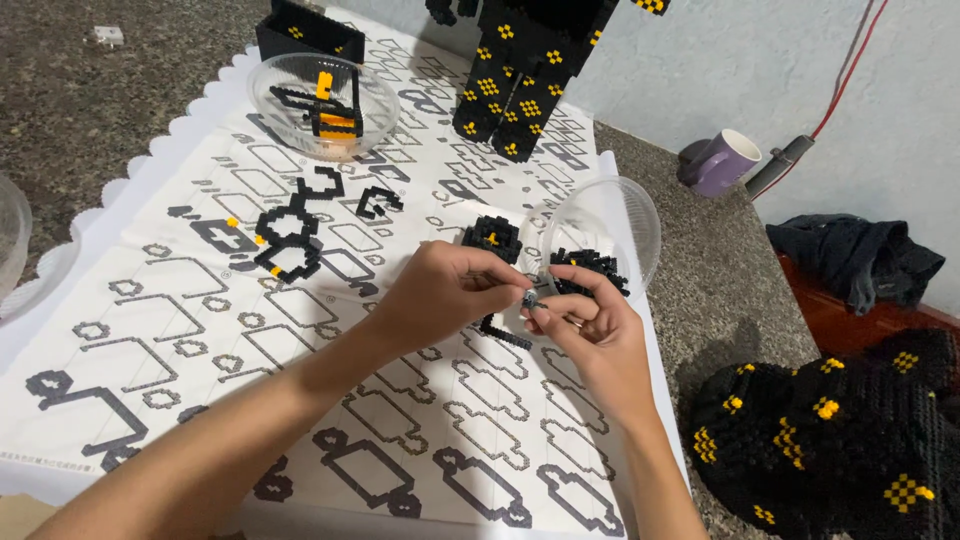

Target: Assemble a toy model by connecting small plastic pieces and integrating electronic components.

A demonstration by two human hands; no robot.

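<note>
My left hand [445, 290] and my right hand [590, 325] meet over a printed instruction sheet [200, 330]. Their fingertips pinch a tiny black building piece [529, 299] between them. Just beyond my left hand stands a small black block assembly [493, 238] with a yellow spot. A thin black strip of bricks [505, 333] lies on the sheet under my hands. Tilted beside my right hand is a clear plastic bowl [625, 215] holding several loose black bricks [590, 270].
A second clear bowl [285, 75] at the back holds black and orange pieces. Flat black brick outlines [290, 235] lie mid-sheet. A tall black-and-yellow block figure [525, 70] stands behind. Another black-and-yellow block build [840, 440] sits right, with a purple mug [722, 160] and dark cloth [855, 255].
</note>
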